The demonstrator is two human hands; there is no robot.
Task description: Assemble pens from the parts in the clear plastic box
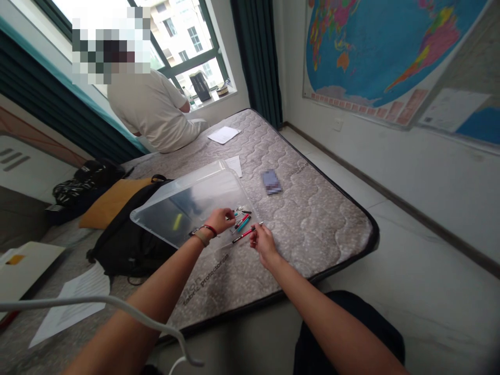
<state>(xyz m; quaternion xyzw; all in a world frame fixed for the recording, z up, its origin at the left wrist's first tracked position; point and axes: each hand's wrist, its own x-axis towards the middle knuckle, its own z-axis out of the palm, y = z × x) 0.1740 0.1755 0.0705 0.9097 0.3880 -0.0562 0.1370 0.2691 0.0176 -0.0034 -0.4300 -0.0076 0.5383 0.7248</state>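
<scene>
The right hand [264,245] had a narrow grip at the far-right end of the slanting red pen [244,235], nearer it than the left hand [221,220] was — its own grip hidden, impossible to tell.

A slim red pen [245,234] with a silver tip is pinched in the fingertips of the right hand [264,244], slanting across the corner of a clear plastic tray [183,205]. Just beside it, a small cluster of slim pens [242,223] in teal, red and black, some with metal ends, lies loosely together at that corner. The left hand [221,221] curls at the cluster's edge; whether it grips one is hard to tell.
</scene>
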